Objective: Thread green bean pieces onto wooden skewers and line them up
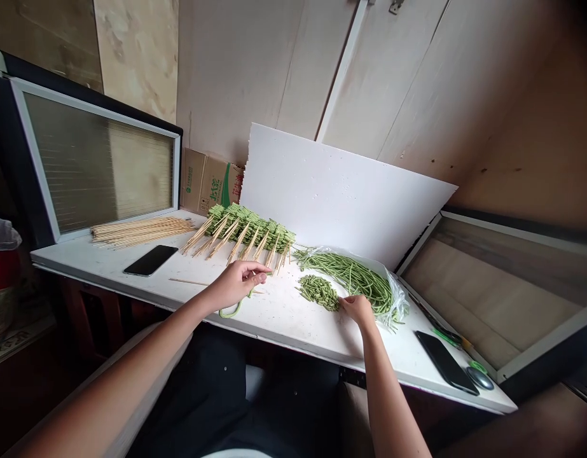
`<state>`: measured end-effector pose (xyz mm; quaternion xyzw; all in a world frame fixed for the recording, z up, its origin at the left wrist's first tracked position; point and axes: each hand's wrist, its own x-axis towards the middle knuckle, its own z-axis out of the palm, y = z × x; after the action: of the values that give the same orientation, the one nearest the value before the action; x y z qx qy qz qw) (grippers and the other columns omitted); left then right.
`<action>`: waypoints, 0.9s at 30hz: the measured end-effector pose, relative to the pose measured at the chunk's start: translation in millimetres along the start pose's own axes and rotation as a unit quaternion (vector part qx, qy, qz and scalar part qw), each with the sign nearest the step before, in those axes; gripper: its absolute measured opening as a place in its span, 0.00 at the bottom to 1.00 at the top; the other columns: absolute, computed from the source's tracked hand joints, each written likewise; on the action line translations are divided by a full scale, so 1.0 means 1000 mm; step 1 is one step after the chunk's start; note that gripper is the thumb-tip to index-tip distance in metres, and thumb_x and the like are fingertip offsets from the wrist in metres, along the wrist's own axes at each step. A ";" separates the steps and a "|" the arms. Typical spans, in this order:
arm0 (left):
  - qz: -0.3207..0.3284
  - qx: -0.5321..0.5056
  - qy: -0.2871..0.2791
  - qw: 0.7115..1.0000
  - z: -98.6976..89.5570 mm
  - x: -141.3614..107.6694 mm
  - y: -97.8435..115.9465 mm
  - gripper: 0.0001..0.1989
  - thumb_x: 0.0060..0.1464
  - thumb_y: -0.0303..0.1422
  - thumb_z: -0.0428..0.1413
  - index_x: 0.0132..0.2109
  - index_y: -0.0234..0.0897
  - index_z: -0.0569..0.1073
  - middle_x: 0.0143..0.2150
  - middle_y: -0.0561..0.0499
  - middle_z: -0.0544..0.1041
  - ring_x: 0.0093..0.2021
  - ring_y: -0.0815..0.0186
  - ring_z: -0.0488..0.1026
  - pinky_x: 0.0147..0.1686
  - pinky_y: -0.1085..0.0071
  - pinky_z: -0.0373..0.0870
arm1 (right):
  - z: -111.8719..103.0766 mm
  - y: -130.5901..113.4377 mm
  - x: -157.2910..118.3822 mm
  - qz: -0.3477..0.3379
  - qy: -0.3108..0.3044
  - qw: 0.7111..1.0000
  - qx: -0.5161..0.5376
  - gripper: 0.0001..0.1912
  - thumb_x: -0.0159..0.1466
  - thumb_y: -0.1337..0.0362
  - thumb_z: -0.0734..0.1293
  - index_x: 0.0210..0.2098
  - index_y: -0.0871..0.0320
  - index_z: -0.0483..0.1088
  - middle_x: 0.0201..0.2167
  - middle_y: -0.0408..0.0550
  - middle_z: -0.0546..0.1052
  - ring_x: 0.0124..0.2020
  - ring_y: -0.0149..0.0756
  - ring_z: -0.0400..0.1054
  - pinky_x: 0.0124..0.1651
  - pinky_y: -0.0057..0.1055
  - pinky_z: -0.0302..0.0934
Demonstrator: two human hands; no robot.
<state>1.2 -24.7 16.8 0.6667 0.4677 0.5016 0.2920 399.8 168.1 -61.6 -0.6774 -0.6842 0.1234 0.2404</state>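
My left hand (238, 283) is closed on a long green bean (232, 313), which hangs in a loop below the fingers near the table's front edge. With its fingers pinched, my right hand (357, 308) touches the right edge of a pile of short cut bean pieces (317, 291); anything between its fingertips is too small to tell. Behind my left hand lie stacked skewers threaded with bean pieces (255, 228), their bare ends toward me. A single wooden stick (191, 281) lies left of that hand. Long whole beans (357, 272) rest in a clear plastic bag behind my right hand.
On the white table (293, 331), a bundle of bare skewers (140, 230) and a phone (151, 260) lie at the left. Another dark phone (446, 361) and a round object (480, 378) sit at the right. A cardboard box (210, 181) and white board (341, 191) stand behind.
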 end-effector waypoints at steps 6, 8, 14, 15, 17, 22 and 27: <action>0.007 0.011 -0.008 1.000 0.000 0.001 -0.001 0.23 0.61 0.48 0.60 0.54 0.36 0.82 0.49 0.41 0.83 0.42 0.59 0.79 0.42 0.66 0.76 | -0.002 0.003 0.005 0.022 -0.022 0.999 0.012 0.29 0.69 0.49 0.62 0.19 0.59 0.77 0.21 0.57 0.78 0.24 0.43 0.71 0.35 0.36 0.60; 0.010 0.016 -0.010 1.000 0.000 0.001 -0.001 0.23 0.61 0.48 0.60 0.54 0.36 0.82 0.51 0.41 0.83 0.41 0.60 0.78 0.40 0.67 0.75 | -0.003 0.003 0.006 0.032 -0.027 0.999 0.024 0.29 0.70 0.49 0.61 0.22 0.61 0.79 0.24 0.59 0.80 0.26 0.44 0.73 0.37 0.36 0.62; 0.013 0.008 -0.007 1.000 0.001 0.000 0.003 0.22 0.60 0.48 0.60 0.52 0.36 0.83 0.49 0.42 0.83 0.38 0.62 0.77 0.37 0.69 0.74 | -0.011 -0.008 0.002 0.037 -0.033 0.997 0.053 0.28 0.72 0.50 0.60 0.32 0.64 0.83 0.32 0.60 0.83 0.32 0.44 0.76 0.40 0.35 0.63; 0.008 0.002 -0.007 1.000 0.002 0.000 0.004 0.22 0.60 0.48 0.61 0.52 0.36 0.83 0.47 0.42 0.83 0.36 0.63 0.76 0.36 0.69 0.73 | -0.015 -0.014 -0.001 0.031 -0.025 0.997 0.060 0.27 0.71 0.50 0.61 0.34 0.64 0.83 0.34 0.60 0.83 0.33 0.44 0.76 0.40 0.35 0.63; -0.005 -0.011 -0.001 1.000 0.003 -0.001 0.006 0.23 0.58 0.47 0.63 0.53 0.34 0.82 0.42 0.42 0.83 0.34 0.64 0.75 0.34 0.70 0.72 | -0.024 -0.032 -0.010 0.005 -0.012 0.995 0.099 0.25 0.71 0.50 0.62 0.42 0.63 0.83 0.36 0.58 0.83 0.30 0.40 0.74 0.36 0.33 0.62; -0.022 -0.042 0.024 0.999 0.008 -0.002 0.010 0.26 0.51 0.44 0.69 0.54 0.34 0.81 0.39 0.45 0.80 0.32 0.66 0.75 0.34 0.69 0.73 | -0.046 -0.105 -0.059 -0.183 -0.104 0.940 0.267 0.28 0.66 0.41 0.68 0.47 0.60 0.81 0.35 0.53 0.82 0.22 0.32 0.64 0.25 0.29 0.56; -0.009 -0.021 0.026 0.999 0.019 -0.008 0.019 0.26 0.51 0.40 0.70 0.55 0.37 0.80 0.39 0.47 0.80 0.32 0.66 0.75 0.36 0.68 0.74 | -0.042 -0.169 -0.116 -0.338 -0.202 0.873 0.289 0.24 0.66 0.48 0.71 0.55 0.55 0.78 0.43 0.52 0.82 0.37 0.37 0.74 0.32 0.29 0.66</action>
<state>25.1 -37.5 23.6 0.6433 0.4701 0.5256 0.2982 270.4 37.9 39.1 -0.2655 -0.8389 0.3612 0.3086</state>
